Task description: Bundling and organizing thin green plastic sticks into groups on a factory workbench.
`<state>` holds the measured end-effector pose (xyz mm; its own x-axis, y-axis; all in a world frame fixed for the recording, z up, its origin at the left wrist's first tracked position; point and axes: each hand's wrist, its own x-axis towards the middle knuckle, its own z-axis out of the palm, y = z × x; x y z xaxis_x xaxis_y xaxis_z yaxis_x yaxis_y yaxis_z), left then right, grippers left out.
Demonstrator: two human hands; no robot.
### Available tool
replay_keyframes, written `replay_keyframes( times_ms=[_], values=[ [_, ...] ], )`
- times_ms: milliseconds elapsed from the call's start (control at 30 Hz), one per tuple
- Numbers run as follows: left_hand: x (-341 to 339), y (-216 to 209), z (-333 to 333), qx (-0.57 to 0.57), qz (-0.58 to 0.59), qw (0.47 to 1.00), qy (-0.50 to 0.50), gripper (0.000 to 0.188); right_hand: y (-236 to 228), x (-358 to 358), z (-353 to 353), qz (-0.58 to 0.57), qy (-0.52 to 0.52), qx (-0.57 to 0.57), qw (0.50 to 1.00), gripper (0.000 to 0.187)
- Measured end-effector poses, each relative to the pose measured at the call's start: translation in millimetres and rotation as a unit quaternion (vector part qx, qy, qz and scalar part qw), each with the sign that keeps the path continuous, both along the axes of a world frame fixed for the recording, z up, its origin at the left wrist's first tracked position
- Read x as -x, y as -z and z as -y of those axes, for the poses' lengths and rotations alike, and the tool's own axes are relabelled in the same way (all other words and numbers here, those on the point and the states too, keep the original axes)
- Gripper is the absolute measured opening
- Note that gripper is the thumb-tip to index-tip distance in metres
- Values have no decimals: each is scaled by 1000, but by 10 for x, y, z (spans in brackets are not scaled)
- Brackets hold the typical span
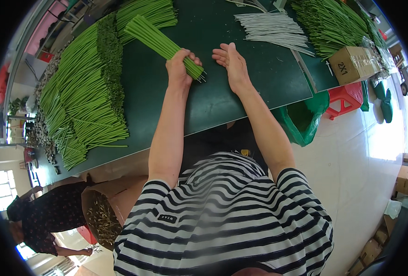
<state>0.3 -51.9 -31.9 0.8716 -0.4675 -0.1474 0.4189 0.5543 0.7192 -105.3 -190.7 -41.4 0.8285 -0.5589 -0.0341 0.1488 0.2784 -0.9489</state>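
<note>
My left hand (pixel 178 68) is wrapped round a bundle of green artificial flower stems (pixel 154 38). The bundle slants from upper left to lower right over the dark green table (pixel 204 27), and thin wire ends stick out past my fist. A short gap to the right, my right hand (pixel 234 66) is held up with fingers stretched out and nothing in it; its palm faces the bundle. Left of my left hand lies a wide heap of green stems (pixel 82 87) with dark green leafy tips. White wire sticks (pixel 273 30) are spread beyond my right hand.
More green stems (pixel 330 27) and a cardboard box (pixel 353 63) sit at the right. Below that edge are a green bag (pixel 303 119) and a red stool (pixel 344 101). A person (pixel 45 211) is at lower left, near a large carton (pixel 121 191) of brownish pieces.
</note>
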Motion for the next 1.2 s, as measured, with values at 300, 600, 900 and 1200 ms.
replay_keyframes(
  times_ms=[300,600,900,1200],
  values=[
    [187,-95,66,221,-94,970,34,7,-85,4,-301,66,-3,-63,996,85],
    [557,-169,138,310,-109,942,68,8,-318,-102,-423,110,23,-117,987,84],
    [544,-227,150,284,-99,952,49,8,-320,-173,-170,101,26,-82,991,79],
    [606,66,322,189,-5,981,50,26,-1086,-610,-51,-99,-257,516,811,110]
  ],
)
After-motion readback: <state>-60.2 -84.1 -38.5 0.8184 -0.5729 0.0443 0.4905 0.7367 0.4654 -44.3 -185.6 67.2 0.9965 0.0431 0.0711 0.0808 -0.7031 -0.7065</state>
